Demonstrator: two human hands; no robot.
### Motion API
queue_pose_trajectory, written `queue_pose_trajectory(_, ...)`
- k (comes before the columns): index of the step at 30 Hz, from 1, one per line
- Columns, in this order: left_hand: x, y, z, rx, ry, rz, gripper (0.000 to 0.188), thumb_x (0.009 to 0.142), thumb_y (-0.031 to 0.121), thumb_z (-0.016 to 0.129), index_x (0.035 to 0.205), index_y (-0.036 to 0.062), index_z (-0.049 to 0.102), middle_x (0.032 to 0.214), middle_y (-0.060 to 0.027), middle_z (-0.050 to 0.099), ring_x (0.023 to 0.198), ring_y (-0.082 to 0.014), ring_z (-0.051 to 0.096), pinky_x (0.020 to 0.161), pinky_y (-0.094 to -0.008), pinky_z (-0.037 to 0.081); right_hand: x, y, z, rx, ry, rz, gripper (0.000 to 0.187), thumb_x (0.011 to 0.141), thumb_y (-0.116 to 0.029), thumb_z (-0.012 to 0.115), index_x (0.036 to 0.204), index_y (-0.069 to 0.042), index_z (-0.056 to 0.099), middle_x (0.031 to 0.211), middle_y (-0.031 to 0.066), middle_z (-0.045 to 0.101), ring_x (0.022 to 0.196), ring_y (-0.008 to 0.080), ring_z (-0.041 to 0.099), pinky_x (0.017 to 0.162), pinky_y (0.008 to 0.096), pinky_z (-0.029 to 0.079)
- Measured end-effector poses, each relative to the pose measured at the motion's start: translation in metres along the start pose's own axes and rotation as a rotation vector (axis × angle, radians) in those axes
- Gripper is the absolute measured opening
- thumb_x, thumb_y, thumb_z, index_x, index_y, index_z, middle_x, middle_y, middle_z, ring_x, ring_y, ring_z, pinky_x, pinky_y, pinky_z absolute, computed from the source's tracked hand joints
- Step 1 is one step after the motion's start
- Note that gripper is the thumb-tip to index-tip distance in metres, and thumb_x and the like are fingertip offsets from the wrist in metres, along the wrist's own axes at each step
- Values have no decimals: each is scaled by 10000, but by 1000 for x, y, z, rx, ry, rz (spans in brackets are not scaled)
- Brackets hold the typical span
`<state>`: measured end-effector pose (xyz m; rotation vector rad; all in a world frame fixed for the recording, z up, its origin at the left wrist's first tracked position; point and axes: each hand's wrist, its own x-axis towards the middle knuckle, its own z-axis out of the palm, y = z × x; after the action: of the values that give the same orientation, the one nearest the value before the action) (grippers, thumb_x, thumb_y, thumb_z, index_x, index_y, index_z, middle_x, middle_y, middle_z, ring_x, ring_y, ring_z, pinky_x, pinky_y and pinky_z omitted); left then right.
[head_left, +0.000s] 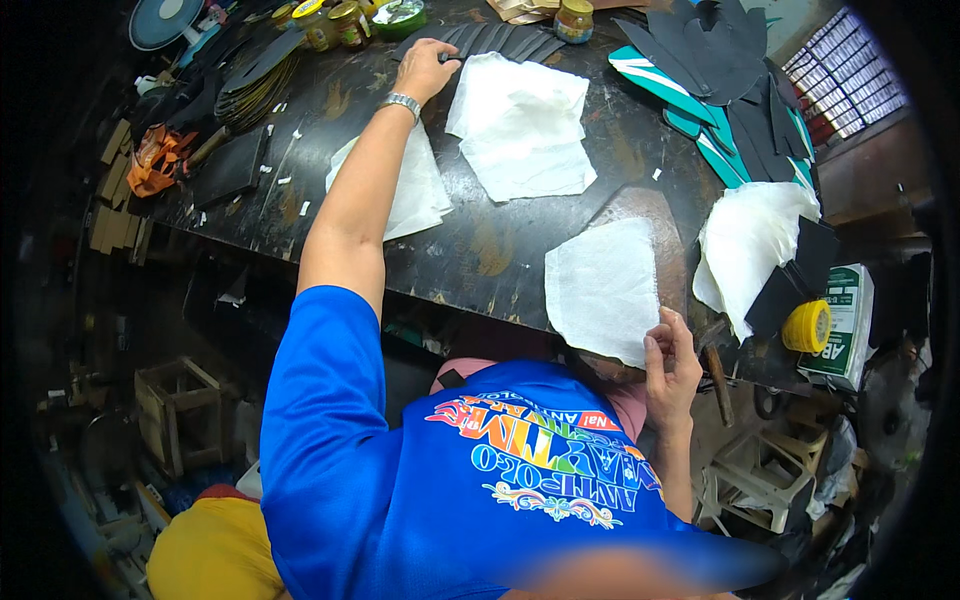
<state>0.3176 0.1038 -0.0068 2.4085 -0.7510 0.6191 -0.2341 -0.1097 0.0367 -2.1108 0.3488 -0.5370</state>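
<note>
My left hand (425,72) reaches to the far side of the table, its fingers closed round a small black object (449,57) whose kind I cannot make out. Just beyond and beside it lies a fan of black cut pieces (505,42). Nearer me, a white fabric-like sheet (603,290) rests on a worn brown board (672,240) at the table's front edge. At that sheet's right edge is my right hand (673,368), with thumb and fingers apart. More white sheets lie in a stack (525,130) at the middle and partly under my left forearm (425,195).
Black and teal sole-shaped pieces (715,100) are heaped at the far right. A hammer (718,385), a yellow roll (806,327) and a green-white can (848,325) stand near the right edge. Jars (350,25) line the back; an orange bundle (158,160) sits left.
</note>
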Motion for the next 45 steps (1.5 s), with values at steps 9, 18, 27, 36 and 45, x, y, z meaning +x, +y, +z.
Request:
queue_pose_trajectory(9, -4, -25, -9, 271, -266, -153, 223, 942, 301, 685, 1106, 187, 782, 1105, -125, 759, 1041, -361, 718, 911, -474, 575, 9, -5, -4, -73, -93, 74, 471, 952, 73, 637, 1412, -5, 570, 958, 38, 631, 822, 98, 576, 737, 240, 497)
queue_pose_trajectory(18, -34, -26, -22, 62, -144, -234, 272, 888, 205, 757, 1146, 156, 686, 971, -85, 773, 992, -351, 721, 898, -471, 555, 34, -14, 7, -103, -79, -120, 434, 923, 60, 664, 1350, -6, 622, 911, 96, 665, 800, 153, 639, 726, 287, 520)
queue_pose_trajectory(27, -30, 45, -78, -1255, 463, -120, 308, 950, 45, 704, 1245, 28, 618, 1073, -58, 669, 934, -150, 671, 834, -316, 599, 39, -34, 11, 467, 35, 69, 612, 995, -36, 624, 1548, -34, 363, 1143, 174, 675, 987, 225, 675, 885, 347, 543)
queue_pose_trajectory(36, -241, 302, -99, -1644, -514, -253, 572, 923, 81, 776, 1420, 67, 492, 1213, -84, 600, 1064, -130, 631, 951, -285, 548, 80, -13, 12, 1249, 82, 266, 716, 969, 18, 635, 1559, -109, 249, 1334, 218, 596, 1218, 272, 632, 1002, 438, 563)
queue_pose_trajectory(45, -254, 294, -69, -551, -406, 420, 679, 845, 384, 813, 1385, 50, 572, 1420, -197, 524, 1343, -380, 503, 1143, -492, 400, 80, 34, -38, 649, 111, 259, 680, 966, 51, 622, 1562, -92, 327, 1217, 211, 656, 1050, 209, 691, 882, 332, 618)
